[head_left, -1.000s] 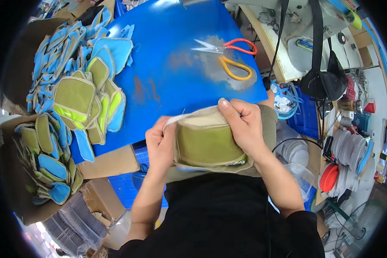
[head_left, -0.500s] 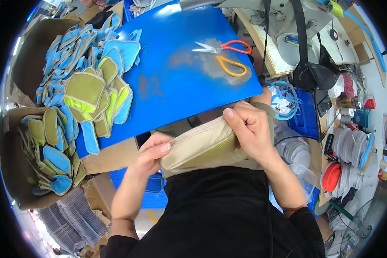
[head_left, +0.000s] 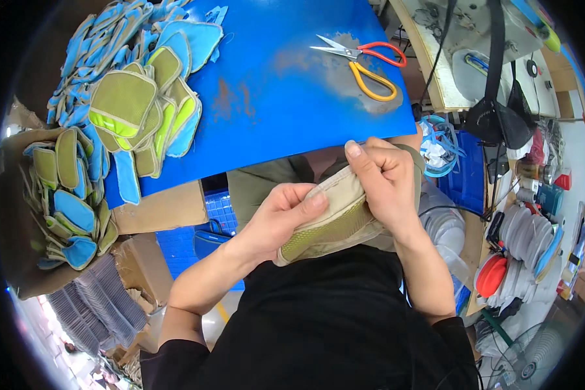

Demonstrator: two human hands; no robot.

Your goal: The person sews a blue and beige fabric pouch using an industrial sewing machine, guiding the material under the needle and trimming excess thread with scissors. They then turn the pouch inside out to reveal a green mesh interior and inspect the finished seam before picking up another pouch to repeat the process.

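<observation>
Between my two hands, close to my body, is a beige fabric piece with an olive mesh panel point(head_left: 333, 225). My left hand point(head_left: 286, 218) pinches its upper edge toward the left end, thumb on top. My right hand point(head_left: 389, 185) grips the right end of that edge, thumb up and fingers curled behind. Part of the piece is covered by my fingers. On the blue table ahead lie scissors with one red and one yellow handle point(head_left: 377, 83), their blades parted. A pile of olive and blue fabric pads point(head_left: 125, 104) sits at the table's left side.
Left of the table, a cardboard box point(head_left: 13, 227) holds more pads. Below it stand stacked grey sheets point(head_left: 97, 302). A sewing machine bench point(head_left: 448, 84) is at the upper right, with a bin of scraps point(head_left: 439, 146) beneath. White and red spools point(head_left: 492, 276) fill the right side.
My left hand has slid right along the edge, closer to my right hand. The piece has tilted, showing more of its mesh. The whole view has shifted a little.
</observation>
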